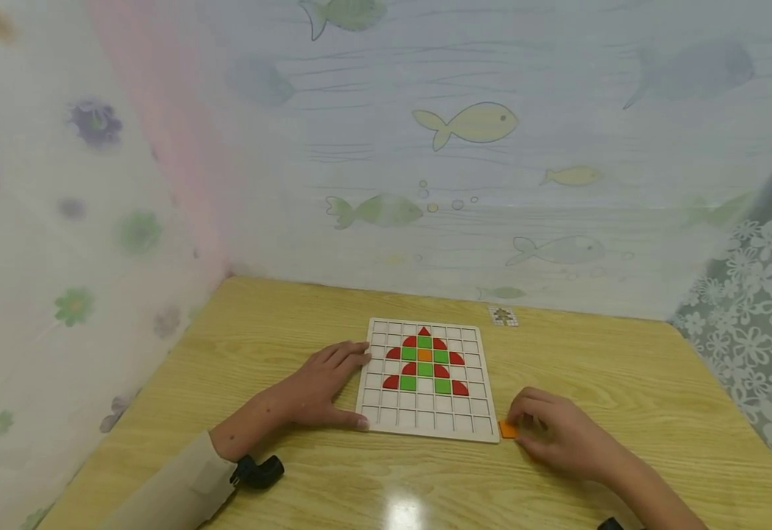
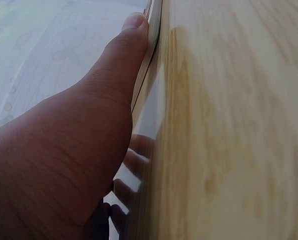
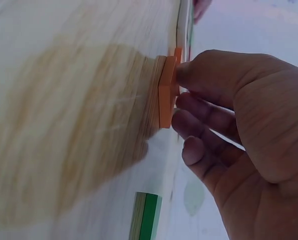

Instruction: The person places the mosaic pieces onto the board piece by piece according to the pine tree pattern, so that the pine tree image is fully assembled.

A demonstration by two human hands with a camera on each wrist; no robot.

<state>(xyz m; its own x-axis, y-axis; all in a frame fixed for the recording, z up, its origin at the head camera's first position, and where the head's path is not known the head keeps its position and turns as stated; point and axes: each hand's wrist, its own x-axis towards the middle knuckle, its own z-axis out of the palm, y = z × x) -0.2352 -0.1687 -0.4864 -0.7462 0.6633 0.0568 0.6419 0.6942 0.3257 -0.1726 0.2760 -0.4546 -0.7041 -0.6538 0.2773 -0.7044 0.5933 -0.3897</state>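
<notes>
A pale square grid board lies on the table, with red quarter-round, green square and orange tiles forming a tree shape topped by a red triangle. My left hand rests along its left edge, fingers straight and spread, thumb at the near left corner. Just off the near right corner sits an orange square tile. My right hand has its fingers curled at that tile, the thumb and fingertips pinching it in the right wrist view. Another bit of orange shows behind it there.
On the wooden table, a small card with a tree pattern lies behind the board, near the back wall. A green tile lies near my right hand. Patterned curtains border the table left, back and right.
</notes>
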